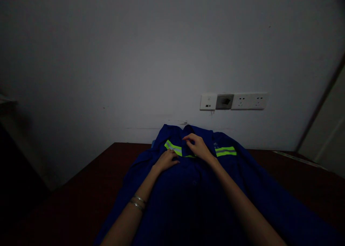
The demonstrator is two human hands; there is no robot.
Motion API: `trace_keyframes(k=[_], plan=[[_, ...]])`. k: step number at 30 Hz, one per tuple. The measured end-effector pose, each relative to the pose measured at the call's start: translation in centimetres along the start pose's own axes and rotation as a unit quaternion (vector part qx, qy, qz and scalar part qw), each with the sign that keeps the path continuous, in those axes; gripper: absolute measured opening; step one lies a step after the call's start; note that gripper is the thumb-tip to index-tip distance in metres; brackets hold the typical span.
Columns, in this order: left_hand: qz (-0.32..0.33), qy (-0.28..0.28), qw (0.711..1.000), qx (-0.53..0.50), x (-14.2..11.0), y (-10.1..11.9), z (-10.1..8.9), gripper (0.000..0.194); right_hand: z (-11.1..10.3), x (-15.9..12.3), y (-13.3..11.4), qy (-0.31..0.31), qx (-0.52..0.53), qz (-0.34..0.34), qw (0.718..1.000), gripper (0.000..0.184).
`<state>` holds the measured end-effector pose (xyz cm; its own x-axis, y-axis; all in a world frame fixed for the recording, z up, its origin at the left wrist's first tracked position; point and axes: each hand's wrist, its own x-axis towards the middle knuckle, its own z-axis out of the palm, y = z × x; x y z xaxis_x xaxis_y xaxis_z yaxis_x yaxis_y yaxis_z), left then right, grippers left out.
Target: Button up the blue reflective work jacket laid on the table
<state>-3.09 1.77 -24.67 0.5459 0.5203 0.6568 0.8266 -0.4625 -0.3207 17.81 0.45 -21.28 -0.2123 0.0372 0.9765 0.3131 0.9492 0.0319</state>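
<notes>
A dark blue work jacket [185, 188] with yellow-green reflective strips lies spread on the table, its collar toward the wall. My left hand [166, 160] rests on the jacket's front just below the left reflective strip [174, 147], fingers stretched out and slightly bent. Higher up, near the collar, my right hand [198, 145] has its thumb and fingers bent together at the front edge of the jacket. The cloth between those fingertips is small and dark. Another reflective strip [225, 151] shows to the right of that hand.
A dark reddish table [107, 174] carries the jacket and meets a pale wall [134, 59] behind it. Wall sockets [249, 101] sit above the table at the right. A thin light strip [299, 159] lies near the right back edge. The light is dim.
</notes>
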Motion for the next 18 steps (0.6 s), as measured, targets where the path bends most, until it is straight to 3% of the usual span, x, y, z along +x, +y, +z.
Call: trace_keyframes(k=[5,11,18], plan=[[0.003,0.015,0.999,-0.051,0.0,-0.5,-0.3,0.029,0.0,-0.2,0.1,-0.001,-0.007,-0.002,1.0,0.024],[0.004,0.059,0.998,-0.032,0.1,0.7,0.4,0.023,0.0,-0.2,-0.1,0.006,-0.009,-0.014,1.0,0.023],[-0.053,0.122,0.989,-0.057,0.3,1.1,1.1,0.024,0.4,-0.3,-0.1,-0.001,-0.013,-0.01,1.0,0.023]])
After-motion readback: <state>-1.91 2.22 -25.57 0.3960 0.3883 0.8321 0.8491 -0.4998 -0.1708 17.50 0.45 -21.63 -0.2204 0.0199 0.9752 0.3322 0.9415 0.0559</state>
